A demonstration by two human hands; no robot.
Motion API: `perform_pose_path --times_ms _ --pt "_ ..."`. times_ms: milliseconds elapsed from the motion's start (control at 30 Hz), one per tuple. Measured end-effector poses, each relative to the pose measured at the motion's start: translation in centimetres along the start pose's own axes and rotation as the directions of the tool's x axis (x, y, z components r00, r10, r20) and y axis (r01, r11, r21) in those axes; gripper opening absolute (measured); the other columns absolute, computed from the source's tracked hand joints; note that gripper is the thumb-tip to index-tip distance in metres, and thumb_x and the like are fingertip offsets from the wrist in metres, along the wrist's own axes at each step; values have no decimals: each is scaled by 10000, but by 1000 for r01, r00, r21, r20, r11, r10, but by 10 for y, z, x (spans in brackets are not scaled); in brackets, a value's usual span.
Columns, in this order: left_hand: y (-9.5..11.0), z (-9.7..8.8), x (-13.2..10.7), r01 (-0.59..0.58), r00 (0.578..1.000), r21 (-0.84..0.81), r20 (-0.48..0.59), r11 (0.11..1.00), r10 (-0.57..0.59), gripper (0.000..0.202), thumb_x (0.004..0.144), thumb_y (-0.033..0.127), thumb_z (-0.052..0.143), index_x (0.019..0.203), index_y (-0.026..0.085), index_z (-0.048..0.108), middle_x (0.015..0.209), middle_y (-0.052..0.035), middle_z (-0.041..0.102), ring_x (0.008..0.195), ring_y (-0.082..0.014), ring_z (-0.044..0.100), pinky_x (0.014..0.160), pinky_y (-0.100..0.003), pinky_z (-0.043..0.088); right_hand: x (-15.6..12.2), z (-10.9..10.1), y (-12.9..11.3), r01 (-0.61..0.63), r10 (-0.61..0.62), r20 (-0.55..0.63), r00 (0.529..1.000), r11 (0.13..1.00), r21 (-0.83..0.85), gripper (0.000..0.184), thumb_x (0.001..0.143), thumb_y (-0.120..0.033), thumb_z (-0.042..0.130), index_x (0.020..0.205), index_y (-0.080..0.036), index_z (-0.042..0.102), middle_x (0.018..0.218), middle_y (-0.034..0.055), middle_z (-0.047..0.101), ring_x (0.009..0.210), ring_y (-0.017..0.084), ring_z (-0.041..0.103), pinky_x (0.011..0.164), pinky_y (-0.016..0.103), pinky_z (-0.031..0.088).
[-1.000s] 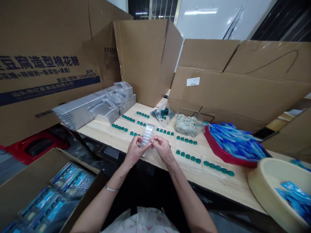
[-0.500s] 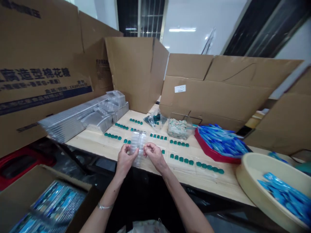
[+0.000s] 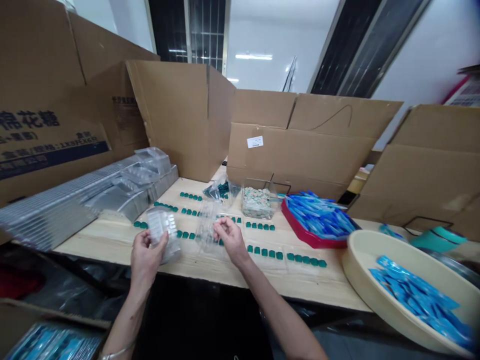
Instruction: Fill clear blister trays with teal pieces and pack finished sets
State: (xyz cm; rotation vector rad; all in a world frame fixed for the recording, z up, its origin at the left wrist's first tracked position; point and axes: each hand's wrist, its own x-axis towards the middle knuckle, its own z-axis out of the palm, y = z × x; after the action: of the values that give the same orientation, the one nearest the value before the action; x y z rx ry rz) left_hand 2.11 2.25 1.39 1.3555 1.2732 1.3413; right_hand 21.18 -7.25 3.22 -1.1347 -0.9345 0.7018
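Observation:
My left hand [image 3: 148, 255] grips a clear plastic tray [image 3: 164, 229] with moulded ridges, held up over the front of the table. Pinched in my right hand [image 3: 230, 237] is another clear plastic tray [image 3: 207, 227], to the right of the first and apart from it. Behind and around both hands, short rows of small green pieces [image 3: 265, 251] lie on the table, several to a row. Some of these rows are partly covered by the trays and my right hand. Clear plastic also shows faintly under the rows at the right.
Stacked clear trays [image 3: 48, 220] fill the table's left end. At the back are a bag of dark green pieces [image 3: 223, 190] and a clear box of pale pieces [image 3: 258, 200]. A red tray [image 3: 294, 225] of blue sachets and a cream basin [image 3: 356, 270] stand right. Cardboard [image 3: 300, 155] walls the back.
The trays that were together between my hands are now apart. My left hand has moved left with one, while my right holds the other. The view has turned right.

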Motion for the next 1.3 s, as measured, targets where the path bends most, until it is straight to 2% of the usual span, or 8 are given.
perform_pose_path --times_ms 333,467,600,700,767,833,967,1300 --pt "11 1 -22 59 988 -109 146 992 -43 441 627 415 692 933 171 490 801 -13 604 712 -135 580 648 -244 451 176 16 19 -16 13 23 1000 989 147 221 756 -365 540 704 -155 500 580 -64 501 542 42 487 609 205 398" --pt "11 3 -22 70 977 -145 208 987 -38 409 658 427 669 925 177 485 794 -10 616 711 -137 591 632 -240 454 208 16 13 -75 78 -58 995 995 64 161 751 -310 584 676 -185 516 550 -42 504 584 107 528 609 255 441" --pt "10 6 -17 56 980 -112 196 992 -33 402 659 421 669 918 176 484 800 -16 612 726 -141 589 646 -248 457 185 20 11 -97 90 -99 991 993 -72 105 711 -265 629 733 -178 574 580 -39 533 578 110 526 601 260 447" --pt "8 10 -14 25 987 -63 160 998 -15 403 645 412 679 906 176 483 802 -17 591 737 -141 572 661 -251 448 130 31 10 -88 106 178 978 990 -109 159 709 -304 641 741 -151 614 609 -18 584 561 97 534 600 249 441" --pt "8 14 -14 2 988 -43 156 999 4 403 634 409 686 895 180 482 789 -11 575 730 -140 562 647 -244 439 89 38 6 -99 140 401 905 988 -121 225 718 -369 637 740 -145 634 632 -1 610 578 102 547 598 245 443" --pt "8 18 -17 -29 984 -27 172 999 33 404 623 404 695 889 184 484 784 -8 567 728 -140 556 635 -240 433 55 43 1 -115 156 481 863 987 -112 245 717 -400 635 736 -156 644 637 -8 610 586 102 542 598 238 442" --pt "9 22 -23 -87 970 28 231 996 78 397 646 393 685 922 185 490 823 -17 579 755 -143 553 662 -250 436 28 47 -3 -172 190 444 876 982 -80 249 719 -412 629 739 -166 661 615 -17 591 583 104 521 596 233 434" --pt "3 15 -22 -133 951 47 288 990 115 365 684 396 660 940 185 506 846 -25 582 781 -152 547 672 -253 430 31 50 19 -209 211 391 896 977 -49 206 715 -355 633 734 -152 664 584 -20 591 542 100 514 568 230 415"
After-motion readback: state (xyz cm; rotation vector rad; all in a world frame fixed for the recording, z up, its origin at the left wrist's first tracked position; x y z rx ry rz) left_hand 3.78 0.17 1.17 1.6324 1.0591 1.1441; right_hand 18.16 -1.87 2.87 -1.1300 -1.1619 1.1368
